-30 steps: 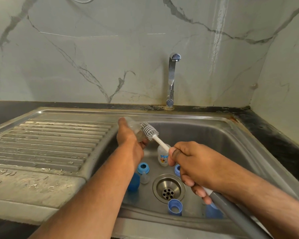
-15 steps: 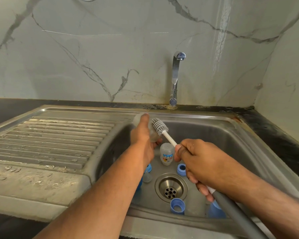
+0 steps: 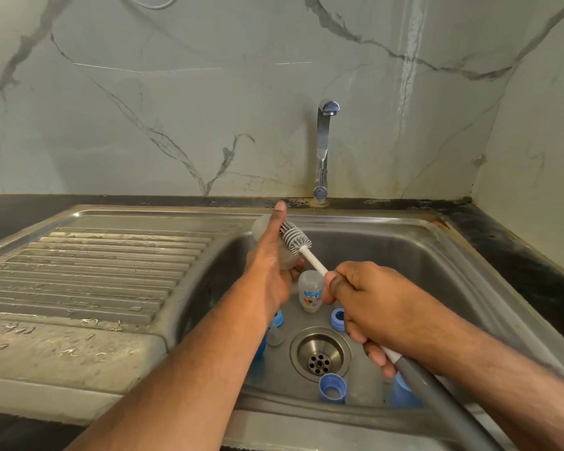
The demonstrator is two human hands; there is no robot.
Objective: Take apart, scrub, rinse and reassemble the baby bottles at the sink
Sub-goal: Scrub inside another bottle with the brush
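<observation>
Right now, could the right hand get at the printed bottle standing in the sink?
Probably not yet: the right hand is full, holding the brush. The printed bottle stands uncovered just beside its knuckles, so freeing that grip should suffice.

Drainboard (image 3: 105, 265): left of the sink basin (image 3: 404, 255)
Tap (image 3: 323, 151): behind the basin
Standing bottle (image 3: 310, 291): in the basin, behind the drain (image 3: 319, 354)

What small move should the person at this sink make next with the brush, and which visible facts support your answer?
Probably slide the brush head along the clear bottle. The left hand grips that bottle over the sink, the right hand holds the brush handle, and the bristles lie against the bottle's side.
</observation>
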